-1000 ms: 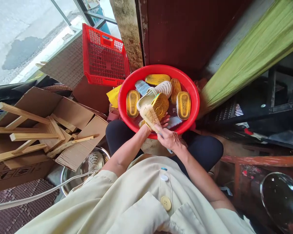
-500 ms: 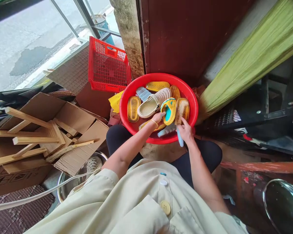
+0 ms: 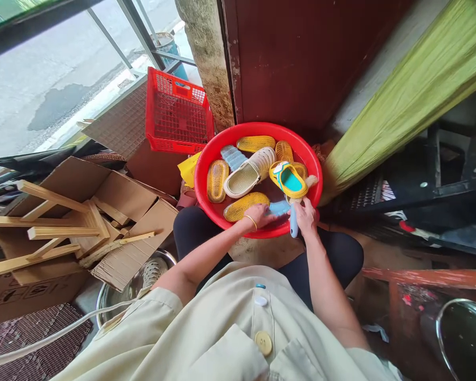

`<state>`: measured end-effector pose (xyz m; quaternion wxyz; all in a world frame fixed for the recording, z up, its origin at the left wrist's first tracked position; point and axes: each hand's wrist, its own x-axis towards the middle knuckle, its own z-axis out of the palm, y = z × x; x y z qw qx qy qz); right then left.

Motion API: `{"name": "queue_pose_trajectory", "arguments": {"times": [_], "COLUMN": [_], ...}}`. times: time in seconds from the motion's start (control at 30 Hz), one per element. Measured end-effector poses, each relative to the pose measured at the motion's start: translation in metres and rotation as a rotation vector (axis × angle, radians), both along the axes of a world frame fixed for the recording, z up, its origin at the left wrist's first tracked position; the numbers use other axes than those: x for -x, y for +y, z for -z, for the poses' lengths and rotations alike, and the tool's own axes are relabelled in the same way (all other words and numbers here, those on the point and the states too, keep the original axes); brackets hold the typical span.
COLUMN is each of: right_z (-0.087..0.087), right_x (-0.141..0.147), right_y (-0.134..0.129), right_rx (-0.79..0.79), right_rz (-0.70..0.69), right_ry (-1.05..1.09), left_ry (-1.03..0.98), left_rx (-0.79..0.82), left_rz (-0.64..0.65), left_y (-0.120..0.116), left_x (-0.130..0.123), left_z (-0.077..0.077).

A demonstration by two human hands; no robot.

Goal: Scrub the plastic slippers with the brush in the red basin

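Right hand [image 3: 304,216] grips 1 brush [image 3: 294,224]; left hand [image 3: 257,214], grip unclear, touches 1 of 2 blue shoes [image 3: 278,208].

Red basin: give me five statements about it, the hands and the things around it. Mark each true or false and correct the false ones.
1. The right hand grips a blue-handled brush. True.
2. The cream clog lies in the red basin with its opening upward. True.
3. The left hand is holding the cream clog. False: the left hand is apart from it, beside a light blue item.
4. The yellow clog lies sole up. False: the yellow clog's turquoise inside faces up.
5. The red crate is outside the red basin. True.
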<state>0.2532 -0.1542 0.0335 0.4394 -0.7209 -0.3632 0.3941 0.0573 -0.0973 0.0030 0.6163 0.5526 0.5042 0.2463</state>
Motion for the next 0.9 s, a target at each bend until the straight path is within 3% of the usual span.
{"name": "queue_pose_trajectory", "arguments": {"times": [0.1,0.2,0.43,0.57,0.67,0.9], "right_z": [0.001,0.003,0.006,0.005,0.004,0.004], "right_x": [0.0,-0.001,-0.002,-0.001,-0.001,0.001], "right_y": [-0.001,-0.006,-0.009,-0.007,-0.008,-0.01], "right_rx": [-0.007,-0.034,-0.068,-0.081,-0.095,-0.129], "right_rz": [0.023,0.04,0.056,0.059,0.071,0.121], "right_ry": [0.023,0.102,0.179,0.22,0.266,0.234], "left_ry": [0.23,0.368,0.094,-0.229,-0.333,-0.405], "left_rx": [-0.114,-0.133,0.039,0.239,0.347,0.406], "left_rz": [0.052,0.116,0.138,0.09,0.035,0.003], "left_y": [-0.012,-0.004,0.033,0.035,0.035,0.035], "left_x": [-0.01,-0.016,0.011,0.03,0.04,0.054], "left_z": [0.006,0.006,-0.01,-0.017,-0.013,-0.003]}}
